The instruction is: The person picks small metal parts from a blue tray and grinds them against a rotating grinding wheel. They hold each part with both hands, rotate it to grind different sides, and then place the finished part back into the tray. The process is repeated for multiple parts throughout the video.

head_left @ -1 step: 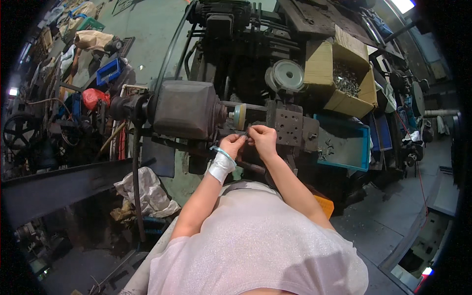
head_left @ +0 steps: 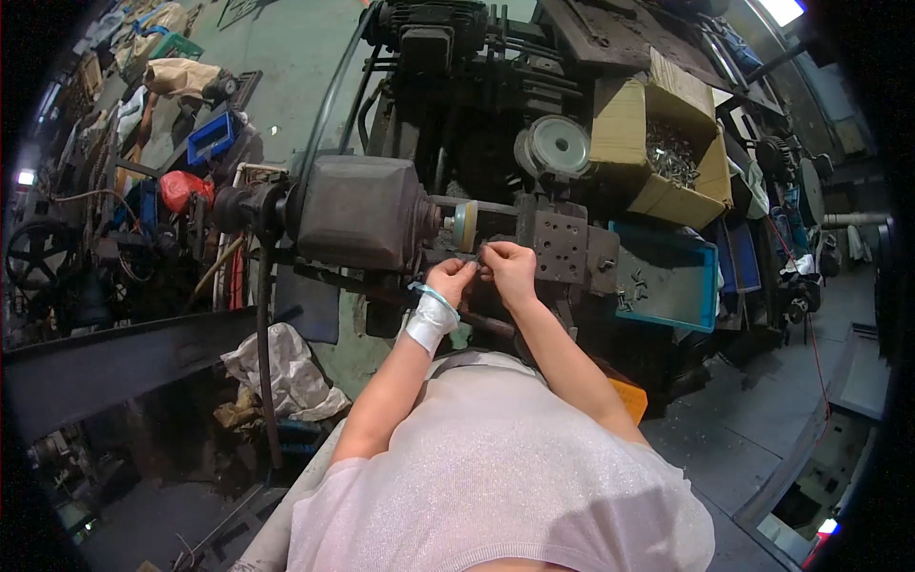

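My left hand (head_left: 450, 279), with a white wrap and a light blue band at the wrist, is closed in a pinch. Close beside it, fingertips nearly meeting, my right hand (head_left: 512, 270) is pinched as well. Whatever small piece lies between the fingers is too small and dark to make out. Both hands are just in front of the grinding wheel (head_left: 464, 226), a pale green and tan disc on the spindle of a dark machine (head_left: 357, 212). To the right of the wheel sits a metal block (head_left: 559, 246) with several drilled holes, close to my right hand.
A cardboard box (head_left: 620, 124) of small metal parts stands at the back right. Below it, a blue tray (head_left: 672, 276) holds several small metal pieces. A round handwheel (head_left: 556, 146) rises behind the block. At left stands an upright dark bar (head_left: 265, 362) beside a white sack (head_left: 281, 367).
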Demonstrator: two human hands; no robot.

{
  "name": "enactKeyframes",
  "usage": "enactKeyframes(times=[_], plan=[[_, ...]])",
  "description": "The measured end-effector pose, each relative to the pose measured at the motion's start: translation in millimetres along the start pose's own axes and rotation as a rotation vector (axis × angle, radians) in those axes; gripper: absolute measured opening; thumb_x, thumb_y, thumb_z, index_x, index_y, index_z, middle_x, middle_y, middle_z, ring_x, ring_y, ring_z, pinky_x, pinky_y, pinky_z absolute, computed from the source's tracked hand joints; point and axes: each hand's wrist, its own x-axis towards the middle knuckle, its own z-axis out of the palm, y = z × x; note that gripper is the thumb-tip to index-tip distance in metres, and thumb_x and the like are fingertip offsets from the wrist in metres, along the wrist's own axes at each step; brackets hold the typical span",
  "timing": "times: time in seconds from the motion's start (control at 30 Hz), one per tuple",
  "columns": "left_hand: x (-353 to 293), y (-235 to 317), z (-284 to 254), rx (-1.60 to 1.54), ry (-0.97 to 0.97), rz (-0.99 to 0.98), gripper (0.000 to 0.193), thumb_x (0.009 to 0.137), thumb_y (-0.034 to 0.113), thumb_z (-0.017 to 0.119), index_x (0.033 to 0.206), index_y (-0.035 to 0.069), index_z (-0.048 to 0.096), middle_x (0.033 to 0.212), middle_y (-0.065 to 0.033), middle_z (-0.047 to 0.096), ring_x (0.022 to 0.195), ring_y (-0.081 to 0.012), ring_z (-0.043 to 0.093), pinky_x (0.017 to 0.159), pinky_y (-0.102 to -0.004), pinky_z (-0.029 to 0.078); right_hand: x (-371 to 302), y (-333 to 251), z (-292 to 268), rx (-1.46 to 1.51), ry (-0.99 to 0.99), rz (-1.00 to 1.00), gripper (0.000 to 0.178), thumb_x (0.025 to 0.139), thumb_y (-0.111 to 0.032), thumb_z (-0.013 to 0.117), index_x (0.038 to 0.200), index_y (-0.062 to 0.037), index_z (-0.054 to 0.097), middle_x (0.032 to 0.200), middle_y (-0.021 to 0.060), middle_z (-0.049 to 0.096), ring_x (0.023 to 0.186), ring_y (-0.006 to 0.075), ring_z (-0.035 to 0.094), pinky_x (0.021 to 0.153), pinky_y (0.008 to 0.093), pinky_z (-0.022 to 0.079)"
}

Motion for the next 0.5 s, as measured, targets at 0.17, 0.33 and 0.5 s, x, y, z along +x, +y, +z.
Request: enactKeyframes(times=[0.17,0.33,0.5], plan=[[-7.8,28.2,15.0,0.058,0.13,-0.106,0.019,0.078,0.019,0.06,0.075,0.001,0.061,0.064,0.0002,0.055,0.055,-0.007,0.047,0.05,-0.0224,0.038,7.7,-0.4,2.3,-0.038,0.023,-0.05,0.012,0.076,-0.009,0.06,0.077,0.0033,0.063,0.063,0.0034,0.058,0.051,0.0079,0.052,0.044,0.02,0.043],[-0.7,20.1,14.5,0.159,0.215,-0.009,0.021,0.076,0.017,0.061,0.078,-0.003,0.062,0.07,-0.0039,0.06,0.059,-0.0094,0.05,0.056,-0.0241,0.04,12.9,9.1,6.0,-0.038,0.04,-0.107,0.013,0.076,-0.008,0.06,0.079,0.0048,0.064,0.063,0.0049,0.059,0.052,0.0087,0.052,0.045,0.0224,0.044],[2.0,17.6,13.7,0.138,0.212,-0.027,0.02,0.077,0.015,0.06,0.08,-0.005,0.061,0.072,-0.0047,0.061,0.062,-0.0101,0.051,0.057,-0.0242,0.04,12.9,11.0,9.0,0.002,0.072,-0.078,0.013,0.076,-0.007,0.06,0.079,0.0048,0.064,0.064,0.0046,0.06,0.054,0.0084,0.052,0.045,0.0226,0.043]])
